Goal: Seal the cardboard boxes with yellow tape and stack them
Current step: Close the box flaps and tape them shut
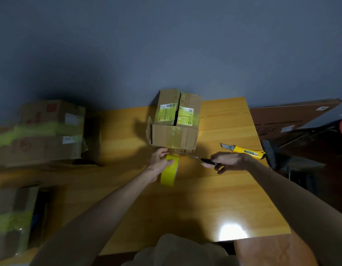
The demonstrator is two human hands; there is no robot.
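A small cardboard box point(174, 135) stands at the far middle of the wooden table point(223, 198), with yellow tape over its top flaps and down its near side. My left hand point(159, 163) grips a roll of yellow tape point(169, 173) just below the box, a strip running from the roll up to the box's near side. My right hand point(229, 162) holds black-handled scissors point(206, 161), whose blades reach left to the tape strip between roll and box.
A yellow utility knife point(243, 149) lies on the table right of the box. Taped cardboard boxes are stacked at the left point(41, 131) and near left point(13, 217). A flat brown carton point(292, 116) leans at the right, beside a dark brush point(269, 152).
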